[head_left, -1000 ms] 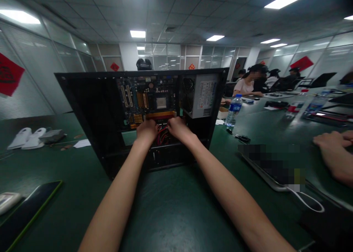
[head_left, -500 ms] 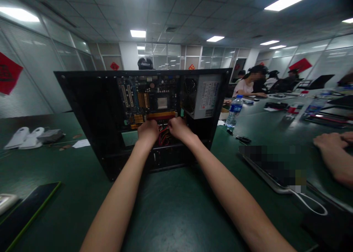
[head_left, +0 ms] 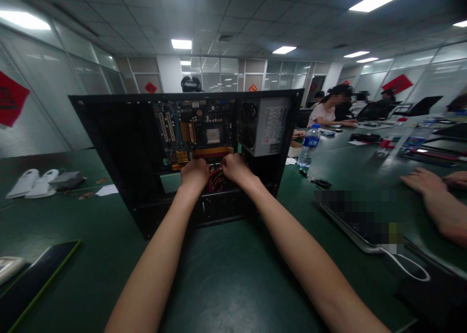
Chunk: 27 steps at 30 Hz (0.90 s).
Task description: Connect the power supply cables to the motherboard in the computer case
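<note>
A black computer case (head_left: 116,129) stands open towards me on the green table, its motherboard (head_left: 199,121) and grey power supply (head_left: 272,129) showing. Red, yellow and black cables (head_left: 216,180) hang just below the board's slots. My left hand (head_left: 195,173) is closed at the left of these cables, and my right hand (head_left: 236,168) is closed at their right. Fingertips of both hands face inward among the cables; what they grip is too small and hidden to tell.
Right of the case are a water bottle (head_left: 310,146), a pixelated device (head_left: 359,226) with a white cable, and another person's hand (head_left: 425,182). White objects (head_left: 40,183) and a dark green-edged pad (head_left: 40,279) lie left. People sit behind at right.
My hands stay closed at the cables, with hardly any movement. The other person's hand at the right has shifted leftward, its fingers now more spread on the table.
</note>
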### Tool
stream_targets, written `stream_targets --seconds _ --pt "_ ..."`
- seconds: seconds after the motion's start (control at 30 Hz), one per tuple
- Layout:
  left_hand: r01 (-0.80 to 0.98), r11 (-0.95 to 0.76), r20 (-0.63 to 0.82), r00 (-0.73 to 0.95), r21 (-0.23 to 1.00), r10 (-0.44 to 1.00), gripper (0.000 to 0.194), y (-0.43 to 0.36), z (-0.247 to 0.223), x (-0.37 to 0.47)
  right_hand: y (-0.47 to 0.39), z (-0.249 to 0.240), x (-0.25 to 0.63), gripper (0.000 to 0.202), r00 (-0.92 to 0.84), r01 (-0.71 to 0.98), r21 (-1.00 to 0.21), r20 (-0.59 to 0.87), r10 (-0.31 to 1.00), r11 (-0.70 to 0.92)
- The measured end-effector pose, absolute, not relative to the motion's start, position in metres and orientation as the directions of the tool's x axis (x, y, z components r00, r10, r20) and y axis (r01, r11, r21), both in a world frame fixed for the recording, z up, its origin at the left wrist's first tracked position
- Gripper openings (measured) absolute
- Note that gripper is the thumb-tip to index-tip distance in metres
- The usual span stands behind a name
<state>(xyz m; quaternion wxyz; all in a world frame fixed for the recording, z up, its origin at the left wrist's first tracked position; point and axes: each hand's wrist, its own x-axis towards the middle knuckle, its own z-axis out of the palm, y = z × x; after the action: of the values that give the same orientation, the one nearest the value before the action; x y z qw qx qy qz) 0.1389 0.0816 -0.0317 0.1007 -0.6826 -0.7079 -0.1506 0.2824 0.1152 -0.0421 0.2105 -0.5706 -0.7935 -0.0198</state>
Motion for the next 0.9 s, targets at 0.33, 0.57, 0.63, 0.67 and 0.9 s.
stream_targets --seconds 0.33,0.57,0.63,0.67,0.9 --pt "0.996 0.027 0.335 -0.054 0.083 0.941 0.035 0.081 -0.031 0.138 0.116 -0.043 0.281 0.03 -0.255 0.915 -0.216 0.347 0.903 0.342" --pt "0.995 0.025 0.32 -0.055 0.097 0.946 0.037 0.081 -0.032 0.138 0.114 -0.041 0.28 0.031 -0.243 0.922 -0.206 0.354 0.903 0.328" --pt "0.995 0.023 0.323 -0.052 0.093 0.945 0.037 0.08 -0.032 0.139 0.115 -0.042 0.281 0.031 -0.242 0.923 -0.203 0.356 0.903 0.327" --pt "0.996 0.021 0.329 -0.049 0.089 0.943 0.037 0.079 -0.032 0.139 0.116 -0.042 0.281 0.031 -0.243 0.922 -0.205 0.358 0.902 0.329" --pt "0.999 0.002 0.345 -0.019 0.049 0.939 0.038 0.071 -0.033 0.137 0.116 -0.043 0.281 0.03 -0.252 0.92 -0.192 0.377 0.891 0.341"
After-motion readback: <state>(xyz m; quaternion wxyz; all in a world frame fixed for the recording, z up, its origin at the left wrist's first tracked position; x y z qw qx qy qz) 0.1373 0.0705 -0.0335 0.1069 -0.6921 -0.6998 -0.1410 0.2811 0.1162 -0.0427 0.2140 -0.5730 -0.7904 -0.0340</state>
